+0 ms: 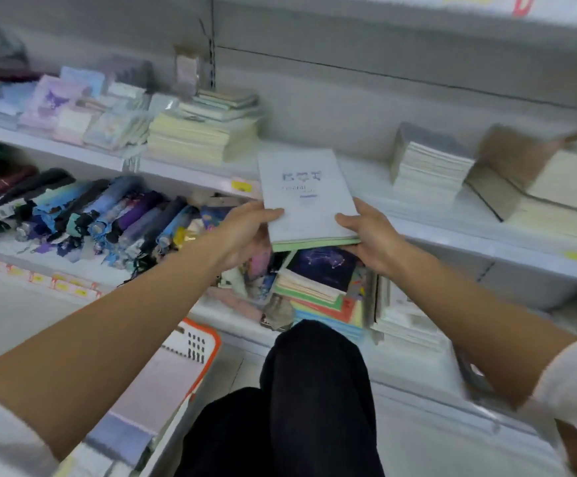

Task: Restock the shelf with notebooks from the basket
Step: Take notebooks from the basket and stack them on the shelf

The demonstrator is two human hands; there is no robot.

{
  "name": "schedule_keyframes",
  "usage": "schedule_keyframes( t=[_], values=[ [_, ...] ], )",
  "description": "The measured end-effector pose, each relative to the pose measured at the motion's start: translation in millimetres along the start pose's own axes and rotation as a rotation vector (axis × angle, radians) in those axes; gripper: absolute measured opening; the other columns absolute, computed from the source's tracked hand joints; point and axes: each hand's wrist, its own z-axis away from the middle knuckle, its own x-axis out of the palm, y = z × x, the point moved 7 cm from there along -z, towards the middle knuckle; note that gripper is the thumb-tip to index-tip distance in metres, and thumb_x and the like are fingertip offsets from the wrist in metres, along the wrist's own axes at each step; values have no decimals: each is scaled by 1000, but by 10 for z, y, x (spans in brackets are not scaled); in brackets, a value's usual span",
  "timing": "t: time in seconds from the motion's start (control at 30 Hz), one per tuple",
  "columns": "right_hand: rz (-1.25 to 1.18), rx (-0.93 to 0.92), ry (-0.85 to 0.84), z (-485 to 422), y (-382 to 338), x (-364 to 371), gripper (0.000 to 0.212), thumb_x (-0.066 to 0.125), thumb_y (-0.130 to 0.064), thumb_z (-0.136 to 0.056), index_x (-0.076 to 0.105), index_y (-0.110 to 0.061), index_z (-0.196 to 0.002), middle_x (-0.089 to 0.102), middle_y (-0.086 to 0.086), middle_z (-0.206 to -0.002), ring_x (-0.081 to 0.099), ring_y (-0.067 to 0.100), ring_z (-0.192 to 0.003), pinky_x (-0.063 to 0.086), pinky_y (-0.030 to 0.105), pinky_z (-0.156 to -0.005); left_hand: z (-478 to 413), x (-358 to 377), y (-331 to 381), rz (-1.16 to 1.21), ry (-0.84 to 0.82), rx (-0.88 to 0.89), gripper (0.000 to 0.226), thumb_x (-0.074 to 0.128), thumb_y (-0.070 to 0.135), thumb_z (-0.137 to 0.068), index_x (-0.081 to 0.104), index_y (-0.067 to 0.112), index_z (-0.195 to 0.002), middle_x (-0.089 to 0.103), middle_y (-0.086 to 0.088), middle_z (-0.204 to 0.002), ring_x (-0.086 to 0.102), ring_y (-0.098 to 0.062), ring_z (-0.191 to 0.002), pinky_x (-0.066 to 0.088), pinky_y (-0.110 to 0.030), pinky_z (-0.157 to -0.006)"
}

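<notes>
Both hands are carrying a notebook stack point(309, 201) up toward the shelf point(418, 232)

Left hand point(245, 232) and right hand point(373, 239) are clamping its near corners, thumbs on top; it's looking light, stiff, probably slick-covered, so gripping both side edges seems safest; basket point(197, 342) is sitting near left

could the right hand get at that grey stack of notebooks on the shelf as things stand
Probably not right away: the right hand and left hand both grip the white notebook. The shelf between it and the grey stack looks bare, so once freed, likely yes.
</notes>
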Motion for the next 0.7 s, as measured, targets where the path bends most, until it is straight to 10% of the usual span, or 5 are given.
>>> schedule_keyframes(
  t=[0.23,0.33,0.5,0.7],
  values=[
    [51,-249,341,-33,-660,-1148,41,56,0,-91,57,-14,-129,67,2,-118,65,18,-102,54,29,-86,-545,1202,328,-264,-36,118,37,65,5,-89,58,6,-126,66,-7,-119,65,-14,-94,58,-20,-64],
    [110,-344,502,-76,-890,-1538,28,59,-3,-89,65,-12,-115,68,-9,-94,65,6,-82,51,12,-64,-775,1610,485,-324,-57,174,38,65,6,-89,58,9,-126,66,-5,-115,65,-12,-90,56,-16,-60],
    [189,-362,638,-248,-1183,-2031,15,63,-6,-83,65,-18,-75,70,-4,-80,66,18,-74,54,28,-66,-1184,2073,654,-371,-52,256,30,66,5,-88,60,11,-117,66,0,-108,64,-10,-85,55,-15,-60],
    [155,-367,732,-651,-1422,-2448,9,63,0,-83,70,-7,-85,64,3,-78,57,16,-71,43,20,-59,-1834,2380,899,-387,-18,336,40,69,6,-86,60,7,-126,68,-1,-110,65,-13,-87,54,-20,-68]
  ],
)
